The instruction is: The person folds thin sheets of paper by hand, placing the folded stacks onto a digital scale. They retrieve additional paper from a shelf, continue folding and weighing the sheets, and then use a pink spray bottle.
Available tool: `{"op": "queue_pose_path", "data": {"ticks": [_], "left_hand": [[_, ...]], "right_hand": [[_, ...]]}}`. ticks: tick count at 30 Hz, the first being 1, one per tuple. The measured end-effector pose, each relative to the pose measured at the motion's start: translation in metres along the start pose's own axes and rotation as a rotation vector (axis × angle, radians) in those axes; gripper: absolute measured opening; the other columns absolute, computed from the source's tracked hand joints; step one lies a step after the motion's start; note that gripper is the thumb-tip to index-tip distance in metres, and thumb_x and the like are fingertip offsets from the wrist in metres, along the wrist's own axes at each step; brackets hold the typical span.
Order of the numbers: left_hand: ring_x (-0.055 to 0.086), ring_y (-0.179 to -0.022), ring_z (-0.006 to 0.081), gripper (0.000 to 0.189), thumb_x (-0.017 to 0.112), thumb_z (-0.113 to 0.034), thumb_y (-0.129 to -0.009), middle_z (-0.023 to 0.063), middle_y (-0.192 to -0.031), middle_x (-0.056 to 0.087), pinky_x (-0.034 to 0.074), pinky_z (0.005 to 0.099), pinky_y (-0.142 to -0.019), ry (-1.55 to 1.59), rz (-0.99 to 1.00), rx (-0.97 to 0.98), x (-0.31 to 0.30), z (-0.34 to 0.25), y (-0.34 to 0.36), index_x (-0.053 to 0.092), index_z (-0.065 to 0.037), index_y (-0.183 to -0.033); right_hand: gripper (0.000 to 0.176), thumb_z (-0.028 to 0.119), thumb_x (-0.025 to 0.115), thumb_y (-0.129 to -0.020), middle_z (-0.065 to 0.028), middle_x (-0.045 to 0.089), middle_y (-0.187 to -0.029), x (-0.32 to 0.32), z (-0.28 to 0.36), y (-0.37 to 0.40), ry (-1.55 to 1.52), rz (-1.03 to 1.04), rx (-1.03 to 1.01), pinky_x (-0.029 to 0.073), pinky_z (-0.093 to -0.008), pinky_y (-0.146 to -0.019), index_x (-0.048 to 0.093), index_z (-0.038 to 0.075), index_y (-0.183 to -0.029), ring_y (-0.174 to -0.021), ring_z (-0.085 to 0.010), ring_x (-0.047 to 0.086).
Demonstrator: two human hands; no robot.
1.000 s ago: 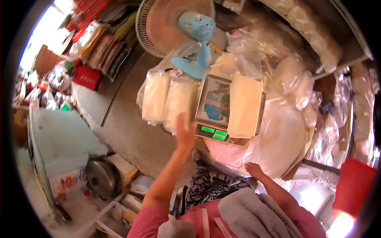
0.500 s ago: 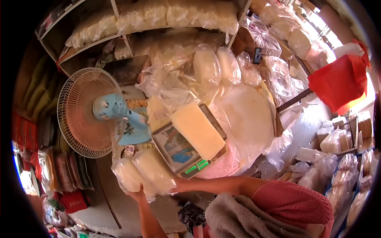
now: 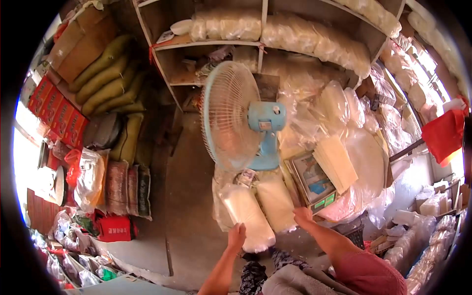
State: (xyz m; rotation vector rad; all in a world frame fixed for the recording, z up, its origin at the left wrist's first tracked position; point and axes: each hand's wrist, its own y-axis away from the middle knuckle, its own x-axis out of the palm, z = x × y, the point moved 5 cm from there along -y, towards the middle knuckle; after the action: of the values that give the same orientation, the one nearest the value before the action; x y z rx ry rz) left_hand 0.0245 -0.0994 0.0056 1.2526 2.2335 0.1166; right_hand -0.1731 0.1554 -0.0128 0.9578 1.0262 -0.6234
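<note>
Two clear plastic bags packed with pale contents lie side by side beside the scale. My left hand (image 3: 237,237) is closed at the lower left edge of the left bag (image 3: 248,216), which sits nearer my body. At the lower right corner of the right bag (image 3: 276,204) is my right hand (image 3: 303,216), fingers curled against the plastic. Part of each hand's grip is hidden. Just right of the bags stands a scale (image 3: 324,201) with green displays. A stack of pale flat sheets (image 3: 336,163) lies across its top.
A blue fan (image 3: 265,118) stands behind the bags. Wrapped packs (image 3: 314,42) fill the shelf at the back. Leftward are green sacks (image 3: 110,73), red boxes (image 3: 59,113) and a red bag (image 3: 115,227). A red cloth (image 3: 445,132) hangs at far right.
My view has swung left, so the fan, scale and bags appear farther right. The left bag's near end has come toward me, apart from the right bag. My left hand remains on it.
</note>
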Motion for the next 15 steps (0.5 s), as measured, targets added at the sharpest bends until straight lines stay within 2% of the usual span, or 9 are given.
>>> {"op": "queue_pose_path", "data": {"ticks": [2,4,6,7,9,10,12,15], "left_hand": [[0.059,-0.055,0.0238,0.032,0.049,-0.026,-0.093,0.0144,-0.060,0.057,0.044,0.0382,-0.053,0.132,0.084,-0.129,-0.055,-0.031,0.024,0.054,0.001,-0.076],[0.054,-0.051,0.0113,0.032,0.051,-0.025,-0.093,0.0073,-0.054,0.054,0.043,0.0299,-0.049,0.215,0.084,-0.134,-0.096,-0.026,0.039,0.055,0.001,-0.073],[0.054,-0.050,0.0108,0.034,0.052,-0.024,-0.093,0.0060,-0.053,0.055,0.043,0.0282,-0.049,0.246,0.071,-0.200,-0.134,-0.014,0.059,0.055,0.001,-0.069],[0.054,-0.050,0.0107,0.035,0.052,-0.024,-0.093,0.0058,-0.053,0.055,0.043,0.0281,-0.049,0.212,0.065,-0.212,-0.150,-0.008,0.064,0.054,0.001,-0.068],[0.055,-0.049,0.0110,0.035,0.052,-0.024,-0.093,0.0053,-0.053,0.055,0.044,0.0282,-0.049,0.214,0.060,-0.198,-0.176,0.020,0.063,0.054,0.001,-0.068],[0.056,-0.049,0.0118,0.035,0.052,-0.024,-0.092,0.0065,-0.052,0.056,0.045,0.0283,-0.050,0.179,0.039,-0.198,-0.191,0.021,0.067,0.054,0.001,-0.068],[0.057,-0.049,0.0133,0.034,0.052,-0.024,-0.092,0.0083,-0.052,0.057,0.045,0.0290,-0.050,0.136,0.055,-0.265,-0.222,0.046,0.066,0.054,0.001,-0.068],[0.058,-0.049,0.0151,0.034,0.051,-0.023,-0.091,0.0092,-0.052,0.057,0.046,0.0301,-0.050,0.079,0.014,-0.262,-0.291,0.083,0.046,0.054,0.002,-0.068]], "right_hand": [[0.010,0.012,0.055,-0.072,-0.0176,0.063,-0.075,-0.023,0.016,0.012,-0.069,-0.061,-0.034,0.047,-0.0485,-0.063,0.063,0.006,-0.074,-0.075,-0.0391,0.061],[0.007,0.011,0.055,-0.071,-0.0171,0.062,-0.074,-0.051,0.037,0.016,-0.085,-0.103,-0.164,0.046,-0.0494,-0.062,0.061,0.007,-0.071,-0.073,-0.0397,0.060],[0.006,0.010,0.054,-0.070,-0.0171,0.062,-0.074,-0.071,0.072,0.036,-0.087,-0.122,-0.336,0.046,-0.0487,-0.061,0.060,0.007,-0.069,-0.071,-0.0386,0.060],[0.007,0.010,0.056,-0.066,-0.0142,0.061,-0.071,-0.087,0.090,0.047,-0.094,-0.093,-0.410,0.047,-0.0462,-0.060,0.060,0.008,-0.072,-0.070,-0.0344,0.061],[0.006,0.012,0.057,-0.070,-0.0140,0.060,-0.069,-0.099,0.123,0.056,-0.080,-0.027,-0.440,0.047,-0.0458,-0.060,0.059,0.007,-0.069,-0.068,-0.0347,0.060],[0.012,0.015,0.059,-0.074,-0.0140,0.059,-0.066,-0.110,0.142,0.057,-0.124,-0.018,-0.456,0.047,-0.0463,-0.059,0.059,0.006,-0.067,-0.066,-0.0353,0.060],[0.013,0.017,0.059,-0.076,-0.0142,0.059,-0.067,-0.105,0.173,0.054,-0.139,0.026,-0.455,0.046,-0.0456,-0.060,0.059,0.006,-0.068,-0.068,-0.0349,0.060],[0.016,0.019,0.058,-0.080,-0.0150,0.060,-0.069,-0.095,0.229,0.042,-0.167,0.103,-0.414,0.046,-0.0443,-0.060,0.058,0.006,-0.072,-0.070,-0.0347,0.060]]}}
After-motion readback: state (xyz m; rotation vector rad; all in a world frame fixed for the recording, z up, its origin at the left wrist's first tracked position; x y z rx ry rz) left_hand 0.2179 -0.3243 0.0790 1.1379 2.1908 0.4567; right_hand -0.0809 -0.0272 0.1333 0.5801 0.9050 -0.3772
